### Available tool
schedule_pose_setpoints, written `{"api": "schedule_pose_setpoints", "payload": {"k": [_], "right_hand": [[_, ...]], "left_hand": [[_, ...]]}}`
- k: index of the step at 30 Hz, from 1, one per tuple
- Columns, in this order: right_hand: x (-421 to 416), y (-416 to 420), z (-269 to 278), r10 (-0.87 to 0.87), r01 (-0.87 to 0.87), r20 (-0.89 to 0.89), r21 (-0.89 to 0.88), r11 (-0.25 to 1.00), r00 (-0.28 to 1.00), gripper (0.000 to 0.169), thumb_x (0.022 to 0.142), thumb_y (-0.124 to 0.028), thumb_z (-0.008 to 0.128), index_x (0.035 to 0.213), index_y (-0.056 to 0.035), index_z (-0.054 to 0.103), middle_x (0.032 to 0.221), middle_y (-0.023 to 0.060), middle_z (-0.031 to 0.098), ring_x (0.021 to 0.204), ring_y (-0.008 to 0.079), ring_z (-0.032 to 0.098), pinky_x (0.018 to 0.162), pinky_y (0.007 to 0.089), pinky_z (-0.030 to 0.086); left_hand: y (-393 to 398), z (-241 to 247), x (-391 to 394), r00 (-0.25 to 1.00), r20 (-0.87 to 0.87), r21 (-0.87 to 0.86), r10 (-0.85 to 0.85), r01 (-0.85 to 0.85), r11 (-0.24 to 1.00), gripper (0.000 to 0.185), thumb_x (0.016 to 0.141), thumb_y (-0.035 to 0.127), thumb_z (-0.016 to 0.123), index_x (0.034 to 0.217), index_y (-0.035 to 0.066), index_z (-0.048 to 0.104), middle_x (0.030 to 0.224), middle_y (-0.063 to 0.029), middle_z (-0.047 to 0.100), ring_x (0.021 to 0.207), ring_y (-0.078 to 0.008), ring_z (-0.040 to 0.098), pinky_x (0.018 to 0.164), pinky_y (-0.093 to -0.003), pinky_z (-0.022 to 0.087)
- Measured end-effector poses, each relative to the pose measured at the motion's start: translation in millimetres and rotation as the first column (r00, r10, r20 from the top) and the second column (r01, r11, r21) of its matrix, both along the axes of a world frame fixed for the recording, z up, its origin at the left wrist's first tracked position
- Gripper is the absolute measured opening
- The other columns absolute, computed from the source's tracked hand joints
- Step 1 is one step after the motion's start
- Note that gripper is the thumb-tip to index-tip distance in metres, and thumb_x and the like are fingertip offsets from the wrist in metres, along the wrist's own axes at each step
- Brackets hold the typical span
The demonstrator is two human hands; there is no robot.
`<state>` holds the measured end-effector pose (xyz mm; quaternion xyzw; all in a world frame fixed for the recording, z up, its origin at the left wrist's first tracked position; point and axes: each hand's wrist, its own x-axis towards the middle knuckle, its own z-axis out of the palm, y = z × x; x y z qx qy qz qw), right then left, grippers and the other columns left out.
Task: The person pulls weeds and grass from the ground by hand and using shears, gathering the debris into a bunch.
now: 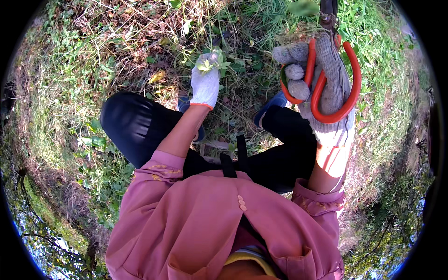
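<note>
My right hand (330,80), in a greyish knit work glove, is closed around shears with red looped handles (356,82). Its fingers pass through and around the loops. The dark metal part of the shears (328,15) points away from me and runs out at the top of the picture. My left hand (205,82) wears a white knit glove with an orange cuff edge and reaches down into low weeds (229,75). Leaves (206,65) lie over its fingers, so their grip is hidden.
Dry stalks and grass (140,45) cover the ground ahead. A yellow leaf (156,76) lies left of my left hand. My bent knees in dark trousers (129,122) and blue shoes (274,103) are close to both hands. Black straps (241,150) hang at my front.
</note>
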<state>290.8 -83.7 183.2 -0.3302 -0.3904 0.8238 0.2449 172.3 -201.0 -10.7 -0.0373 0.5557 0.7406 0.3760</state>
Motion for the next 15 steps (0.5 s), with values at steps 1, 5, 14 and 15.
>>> {"api": "schedule_pose_setpoints", "payload": {"k": [1, 5, 14, 15], "right_hand": [[-7, 2, -2, 0.038, -0.039, 0.086, 0.002, 0.999, 0.996, 0.034, 0.089, -0.032, 0.053, 0.097, -0.0002, 0.058, 0.084, 0.0171, 0.062, 0.056, 0.0104, 0.053, 0.040, 0.0195, 0.041], [-19, 10, -11, 0.290, -0.370, 0.336, 0.205, 0.906, 0.896, 0.042, 0.087, -0.042, 0.052, 0.096, -0.0016, 0.060, 0.073, 0.0040, 0.062, 0.054, 0.0052, 0.052, 0.042, 0.0160, 0.042], [-46, 58, -92, 0.314, -0.891, 0.924, 0.055, 0.451, 0.217, 0.079, 0.069, -0.072, 0.052, 0.088, 0.0039, 0.062, 0.077, 0.0119, 0.061, 0.073, 0.0232, 0.055, 0.072, 0.0309, 0.042], [-52, 53, -94, 0.329, -0.902, 0.929, 0.009, 0.432, 0.167, 0.080, 0.067, -0.073, 0.052, 0.088, 0.0035, 0.062, 0.074, 0.0113, 0.060, 0.071, 0.0228, 0.055, 0.071, 0.0313, 0.042]], "left_hand": [[-2, 4, 0, 0.999, -0.022, -0.051, -0.029, 0.028, 0.998, 0.011, 0.088, 0.013, 0.054, 0.097, 0.007, 0.056, 0.081, 0.0025, 0.055, 0.068, -0.0069, 0.049, 0.056, -0.0210, 0.037], [-5, -14, -4, 0.956, -0.280, -0.181, -0.085, 0.035, 0.983, 0.011, 0.089, 0.014, 0.053, 0.096, 0.007, 0.055, 0.076, 0.0029, 0.051, 0.069, -0.0067, 0.047, 0.060, -0.0221, 0.039], [4, -22, -5, 0.953, -0.295, 0.201, 0.069, -0.009, 0.980, 0.015, 0.089, 0.017, 0.051, 0.092, 0.002, 0.053, 0.083, -0.0034, 0.054, 0.077, -0.0112, 0.050, 0.072, -0.0237, 0.040], [3, -28, -6, 0.930, -0.364, 0.104, 0.054, -0.017, 0.994, 0.017, 0.089, 0.019, 0.051, 0.092, 0.002, 0.054, 0.084, -0.0048, 0.055, 0.077, -0.0126, 0.052, 0.072, -0.0242, 0.041]]}}
